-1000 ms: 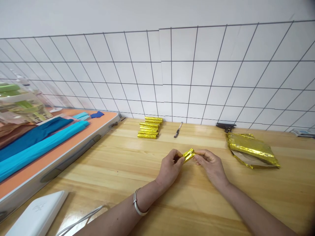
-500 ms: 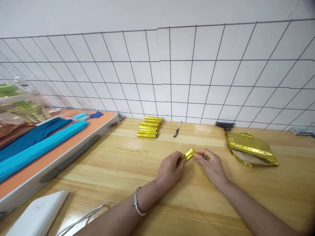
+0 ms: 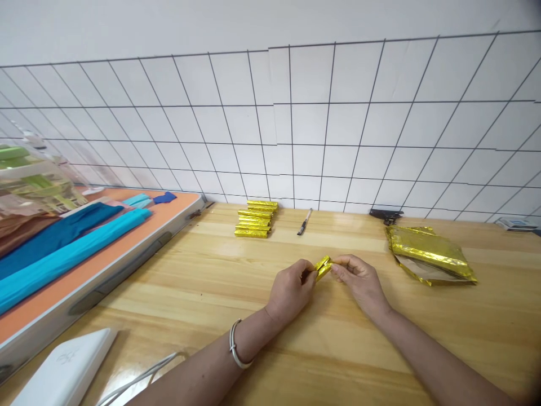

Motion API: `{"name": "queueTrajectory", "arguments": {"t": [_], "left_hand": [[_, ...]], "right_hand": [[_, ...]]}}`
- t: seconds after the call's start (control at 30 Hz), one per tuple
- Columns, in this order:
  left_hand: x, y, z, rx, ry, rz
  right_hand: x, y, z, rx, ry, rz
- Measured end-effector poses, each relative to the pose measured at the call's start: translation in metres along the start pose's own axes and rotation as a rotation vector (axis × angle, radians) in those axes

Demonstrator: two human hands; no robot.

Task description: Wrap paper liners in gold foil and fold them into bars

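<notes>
Between my two hands, low over the wooden table, is a small folded piece of gold foil (image 3: 323, 269), showing two ridges side by side. My left hand (image 3: 292, 290) is closed on its left end, a metal bangle round that wrist. At the foil's right end, my right hand (image 3: 358, 276) pinches it between thumb and forefinger. Several folded gold strips (image 3: 253, 221) lie in a row towards the wall. Off to the right rests a stack of gold foil sheets (image 3: 435, 254), its near edge showing a pale underside.
A pen (image 3: 304, 221) and a black clip-like object (image 3: 386, 215) lie by the wall. On the left, an orange-topped surface (image 3: 169, 211) holds blue cloth (image 3: 105, 242). A white power bank (image 3: 67, 366) and cable (image 3: 139, 379) sit at lower left.
The foil's two ridges have come a little further apart at the right end. Both hands keep their grip, with only a very slight shift to the left.
</notes>
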State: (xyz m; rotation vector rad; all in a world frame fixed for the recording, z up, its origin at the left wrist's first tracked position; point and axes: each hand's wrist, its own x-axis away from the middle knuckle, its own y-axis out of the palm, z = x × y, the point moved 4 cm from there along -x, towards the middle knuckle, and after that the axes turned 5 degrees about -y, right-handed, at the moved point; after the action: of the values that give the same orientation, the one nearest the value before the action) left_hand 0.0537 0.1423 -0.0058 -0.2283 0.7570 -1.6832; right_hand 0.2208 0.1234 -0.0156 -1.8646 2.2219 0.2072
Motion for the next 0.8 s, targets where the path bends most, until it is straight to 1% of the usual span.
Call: {"name": "queueTrajectory", "arguments": {"t": [0.2, 0.3, 0.37, 0.5, 0.6, 0.8], "left_hand": [[0.0019, -0.0017, 0.0056, -0.185, 0.082, -0.029], [0.0022, -0.0022, 0.0073, -0.251, 0.099, -0.034], [0.0018, -0.0025, 0.0069, -0.257, 0.089, -0.037], [0.0003, -0.0026, 0.0028, -0.198, 0.044, -0.028], [0.0002, -0.0022, 0.0009, -0.187, 0.04, -0.017], [0.0024, -0.0016, 0.0044, -0.326, 0.093, -0.02]], "right_hand": [[-0.0001, -0.0003, 0.0013, 0.013, -0.004, -0.009], [0.0001, -0.0009, 0.0014, 0.028, 0.0, -0.009], [0.0001, -0.0011, 0.0014, 0.035, 0.003, -0.011], [-0.0002, -0.001, 0.0027, 0.025, 0.007, -0.027], [-0.0003, -0.0007, 0.003, 0.02, 0.01, -0.039], [0.0004, -0.0004, 0.0019, 0.017, 0.036, -0.048]]}}
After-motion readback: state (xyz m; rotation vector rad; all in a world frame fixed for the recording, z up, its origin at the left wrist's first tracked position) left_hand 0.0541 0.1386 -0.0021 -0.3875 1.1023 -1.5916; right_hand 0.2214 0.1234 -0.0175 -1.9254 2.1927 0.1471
